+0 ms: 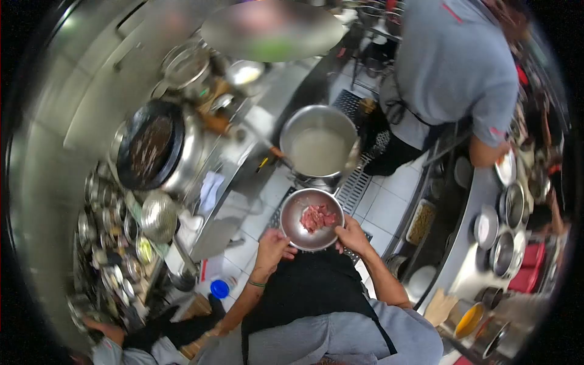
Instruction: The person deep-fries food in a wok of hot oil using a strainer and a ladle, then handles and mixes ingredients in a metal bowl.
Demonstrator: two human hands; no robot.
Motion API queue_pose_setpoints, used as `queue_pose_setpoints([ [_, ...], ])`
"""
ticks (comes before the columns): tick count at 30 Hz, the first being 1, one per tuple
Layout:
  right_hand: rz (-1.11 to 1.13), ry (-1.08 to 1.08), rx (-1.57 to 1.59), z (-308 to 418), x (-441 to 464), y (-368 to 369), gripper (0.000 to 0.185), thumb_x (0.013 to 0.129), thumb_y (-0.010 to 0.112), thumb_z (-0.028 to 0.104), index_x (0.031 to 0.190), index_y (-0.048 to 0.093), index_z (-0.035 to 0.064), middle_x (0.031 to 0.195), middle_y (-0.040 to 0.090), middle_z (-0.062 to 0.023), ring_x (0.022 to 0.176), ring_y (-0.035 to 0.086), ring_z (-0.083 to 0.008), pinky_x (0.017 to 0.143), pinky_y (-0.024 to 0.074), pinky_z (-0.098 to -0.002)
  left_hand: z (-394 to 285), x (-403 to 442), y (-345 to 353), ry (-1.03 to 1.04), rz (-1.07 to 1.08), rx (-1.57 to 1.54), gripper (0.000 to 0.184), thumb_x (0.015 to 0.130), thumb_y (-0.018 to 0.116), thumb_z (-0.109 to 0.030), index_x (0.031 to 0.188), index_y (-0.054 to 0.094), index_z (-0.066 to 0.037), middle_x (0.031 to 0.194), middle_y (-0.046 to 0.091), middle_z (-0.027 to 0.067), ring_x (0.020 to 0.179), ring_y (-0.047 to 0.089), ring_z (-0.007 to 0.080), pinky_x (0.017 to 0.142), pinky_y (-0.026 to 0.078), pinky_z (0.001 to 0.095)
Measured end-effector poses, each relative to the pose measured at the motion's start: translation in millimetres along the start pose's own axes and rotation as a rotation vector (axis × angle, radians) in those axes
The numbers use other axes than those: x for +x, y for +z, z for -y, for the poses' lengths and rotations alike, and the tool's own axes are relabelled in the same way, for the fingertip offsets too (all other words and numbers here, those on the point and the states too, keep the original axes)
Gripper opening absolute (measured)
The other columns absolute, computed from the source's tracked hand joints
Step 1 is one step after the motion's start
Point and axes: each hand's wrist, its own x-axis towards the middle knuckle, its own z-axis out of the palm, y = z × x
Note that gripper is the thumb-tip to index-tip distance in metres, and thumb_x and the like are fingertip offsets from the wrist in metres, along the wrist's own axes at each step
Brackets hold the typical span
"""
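Note:
In front of my apron I hold a round metal bowl (294,229) by both sides. Pieces of raw red meat (317,218) lie inside it, toward the right of its middle. My left hand (275,247) is closed on the lower left rim, with its fingers partly under the bowl. On the lower right rim, my right hand (353,235) grips with the thumb along the edge; its other fingers are mostly hidden. Just beyond the bowl stands a large metal pot (320,113) with cloudy pale liquid (317,153) in it.
On the left are a dark wok (152,146), a perforated ladle (159,216) and a white cloth (210,190). Another person (453,67) stands at the upper right. Along the right counter (465,234) sit several metal bowls. A blue-lidded container (220,288) is at lower left.

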Motion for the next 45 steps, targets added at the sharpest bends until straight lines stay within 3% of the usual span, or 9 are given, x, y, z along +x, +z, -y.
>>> queue_pose_setpoints([
  [10,0.468,0.101,-0.276,39.1,72.6,137.6,0.047,0.092,0.051,0.011,0.136,0.04,-0.0007,0.074,0.062,-0.0117,0.051,0.062,-0.0166,0.039,0.0515,-0.0284,-1.1,-43.4,-127.2,0.19,-0.346,-0.071,0.017,0.089,0.059,-0.003,0.095,0.044,-0.004,0.08,0.061,0.0117,0.054,0.062,0.015,0.041,0.051,0.0253],
  [16,0.926,0.358,-0.165,21.6,159.5,152.8,0.058,0.097,0.056,0.03,0.144,0.033,0.0023,0.088,0.065,-0.0098,0.076,0.066,-0.0177,0.063,0.0591,-0.033,4.4,-53.2,-184.0,0.201,-0.457,-0.178,0.014,0.088,0.059,0.0,0.091,0.045,-0.003,0.077,0.06,0.0116,0.053,0.062,0.0169,0.043,0.054,0.0278],
  [18,0.608,0.266,-0.482,-26.2,218.5,135.7,0.065,0.09,0.067,0.038,0.139,0.044,0.0017,0.096,0.068,-0.0134,0.079,0.066,-0.0205,0.064,0.0568,-0.0344,8.3,-54.0,-198.6,0.168,-0.482,-0.137,0.014,0.088,0.059,0.0,0.091,0.045,-0.003,0.076,0.06,0.0114,0.053,0.062,0.0174,0.042,0.054,0.0278],
  [19,0.429,-0.341,-1.241,-57.2,256.7,121.3,0.058,0.081,0.074,0.038,0.119,0.06,-0.0039,0.09,0.068,-0.019,0.08,0.067,-0.0279,0.066,0.0546,-0.041,7.9,-54.4,-202.8,0.156,-0.486,-0.149,0.015,0.087,0.059,0.001,0.091,0.045,-0.002,0.075,0.059,0.0113,0.052,0.062,0.0177,0.042,0.053,0.0279],
  [20,0.245,-0.525,-1.295,-96.7,290.5,100.0,0.041,0.075,0.074,0.031,0.094,0.067,-0.005,0.084,0.066,-0.0247,0.08,0.066,-0.0349,0.069,0.0524,-0.0459,4.6,-56.2,-206.1,0.133,-0.464,-0.153,0.015,0.087,0.059,0.001,0.091,0.045,-0.003,0.074,0.059,0.0112,0.052,0.062,0.0176,0.041,0.053,0.028],
  [24,-0.139,-0.378,-1.382,-92.4,323.7,97.1,0.028,0.09,0.052,0.021,0.113,0.056,0.0062,0.111,0.055,-0.0213,0.094,0.061,-0.0379,0.079,0.0522,-0.0473,-9.4,-72.8,-207.9,0.052,-0.448,-0.118,0.016,0.088,0.06,-0.002,0.089,0.044,-0.003,0.077,0.058,0.0116,0.056,0.064,0.019,0.043,0.053,0.0269],
  [28,0.014,0.011,-1.552,-146.6,395.4,67.5,0.035,0.095,0.048,0.026,0.124,0.054,0.0058,0.116,0.056,-0.0182,0.111,0.057,-0.039,0.091,0.0501,-0.0438,-2.6,-94.3,-197.7,0.083,-0.479,-0.148,0.015,0.087,0.061,-0.001,0.087,0.045,-0.003,0.078,0.06,0.0122,0.056,0.065,0.02,0.043,0.053,0.0275],
  [34,0.353,-0.206,-2.065,-113.3,339.6,48.1,0.03,0.093,0.052,0.021,0.113,0.067,0.0045,0.117,0.058,-0.0173,0.108,0.061,-0.0331,0.09,0.0519,-0.0405,1.1,-119.2,-145.2,0.166,-0.521,-0.242,0.018,0.084,0.062,0.001,0.087,0.045,-0.004,0.075,0.06,0.0132,0.055,0.065,0.022,0.043,0.055,0.0285],
  [45,0.006,-0.749,-1.195,-67.1,186.4,-15.3,0.01,0.072,0.067,0.003,0.075,0.058,-0.0015,0.078,0.063,-0.0234,0.077,0.063,-0.0412,0.068,0.0509,-0.047,6.8,-136.3,-86.2,0.38,-0.598,-0.466,0.016,0.085,0.059,0.001,0.091,0.046,-0.005,0.071,0.062,0.014,0.053,0.064,0.0236,0.042,0.054,0.0314],
])
